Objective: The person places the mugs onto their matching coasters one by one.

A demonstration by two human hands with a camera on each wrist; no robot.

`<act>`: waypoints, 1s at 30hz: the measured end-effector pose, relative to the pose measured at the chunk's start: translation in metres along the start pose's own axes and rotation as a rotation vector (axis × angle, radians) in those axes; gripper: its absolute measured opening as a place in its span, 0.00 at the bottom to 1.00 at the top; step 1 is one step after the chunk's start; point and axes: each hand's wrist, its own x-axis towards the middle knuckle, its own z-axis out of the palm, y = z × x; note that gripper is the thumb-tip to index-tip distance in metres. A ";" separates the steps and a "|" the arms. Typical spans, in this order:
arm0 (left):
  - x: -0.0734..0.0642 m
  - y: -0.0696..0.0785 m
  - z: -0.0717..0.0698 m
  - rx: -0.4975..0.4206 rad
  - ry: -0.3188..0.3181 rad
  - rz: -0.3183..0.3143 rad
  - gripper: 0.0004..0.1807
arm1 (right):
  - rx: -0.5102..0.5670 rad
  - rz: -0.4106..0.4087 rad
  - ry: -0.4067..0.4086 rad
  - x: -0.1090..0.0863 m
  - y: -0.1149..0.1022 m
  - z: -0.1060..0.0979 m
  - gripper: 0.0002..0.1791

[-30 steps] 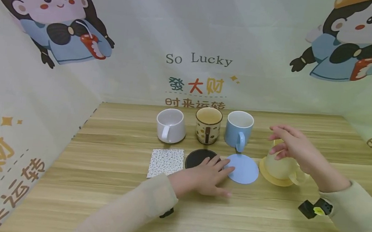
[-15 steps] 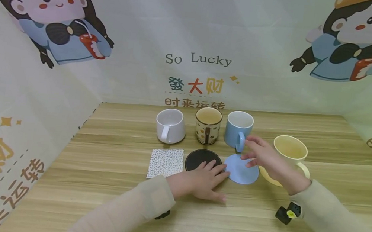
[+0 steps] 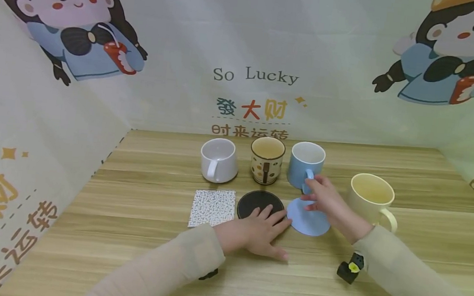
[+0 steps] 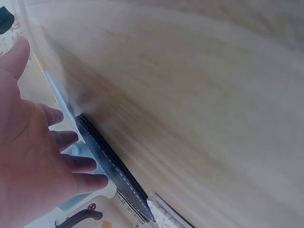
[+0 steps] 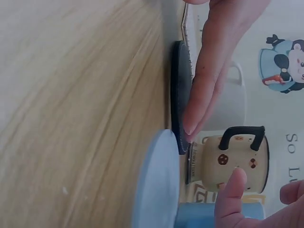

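Observation:
In the head view, my right hand (image 3: pixel 329 201) has its fingertips right at the handle of a light blue mug (image 3: pixel 301 166), above a round pale blue coaster (image 3: pixel 309 219). Its thumb (image 5: pixel 232 192) overlaps the blue mug in the right wrist view and stands apart from the fingers. My left hand (image 3: pixel 260 231) is spread palm down, fingertips over the near edge of a round black coaster (image 3: pixel 257 201). From the left wrist camera, the black coaster (image 4: pixel 111 164) with its stitched rim shows just beyond the straight fingers. Neither hand grips anything.
A cream yellow mug (image 3: pixel 360 200) stands right of my right hand, its base hidden behind the arm. Further left are a brown-spotted mug (image 3: pixel 256 166), a white mug (image 3: pixel 224 168) and a square patterned coaster (image 3: pixel 211 207). A printed cloth (image 3: pixel 173 99) hangs behind the wooden table (image 3: pixel 128 213).
My right hand has moved left from over the yellow mug to the blue mug's handle. The left hand stays over the black coaster, having shifted only slightly.

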 end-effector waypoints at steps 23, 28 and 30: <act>0.004 0.005 0.002 0.026 -0.016 -0.006 0.45 | 0.285 0.062 -0.006 0.025 0.015 0.005 0.15; 0.003 0.008 0.000 0.042 -0.027 -0.011 0.44 | 0.318 0.088 0.007 0.025 0.015 0.005 0.17; 0.003 0.008 0.000 0.050 -0.032 -0.016 0.44 | 0.323 0.094 0.012 0.025 0.014 0.005 0.18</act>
